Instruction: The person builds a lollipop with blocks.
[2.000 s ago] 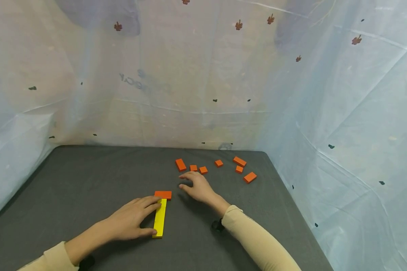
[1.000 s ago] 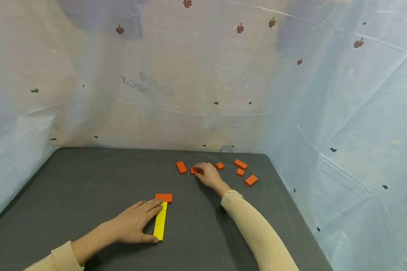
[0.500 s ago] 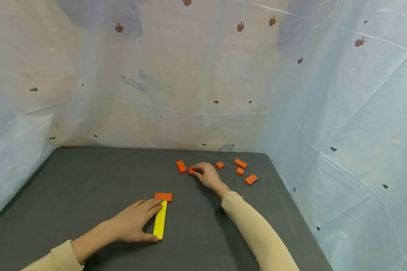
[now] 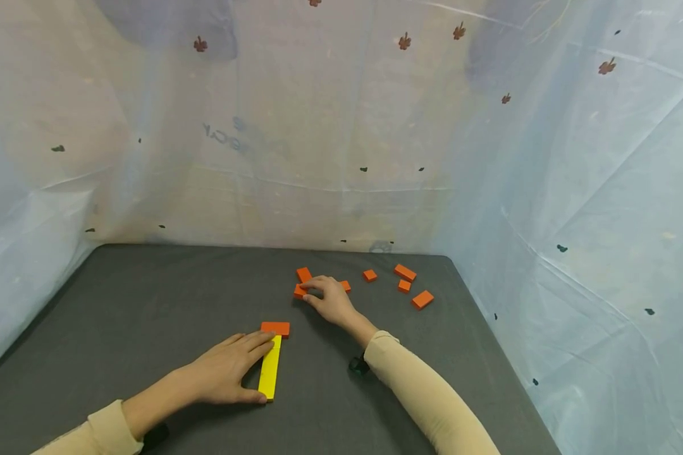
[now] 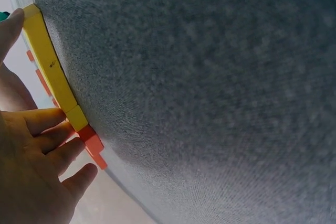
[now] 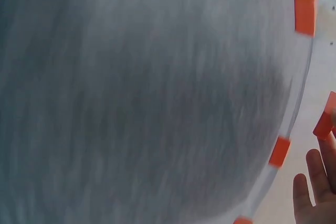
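Note:
A long yellow block point(image 4: 269, 376) lies on the dark grey table with a short yellow block point(image 5: 77, 119) against its far end. Beyond that, an orange block point(image 4: 276, 328) lies crosswise, making a T shape. My left hand point(image 4: 222, 373) rests along the left side of this row, thumb at the near end and extended fingertips touching near the join with the orange block. My right hand point(image 4: 331, 304) pinches a small orange block point(image 4: 299, 292) between thumb and fingers; the right wrist view shows it raised.
An oblong orange block point(image 4: 304, 274) lies just behind the right hand. Part of a small orange block point(image 4: 345, 286) shows beside that hand. Further right are several more, among them an oblong one point(image 4: 423, 299). Pale plastic sheeting point(image 4: 273, 158) hangs behind the table.
My right hand reached the small orange blocks at the back, took one in a pinch, and has moved left with it. My left hand has stayed at the yellow blocks.

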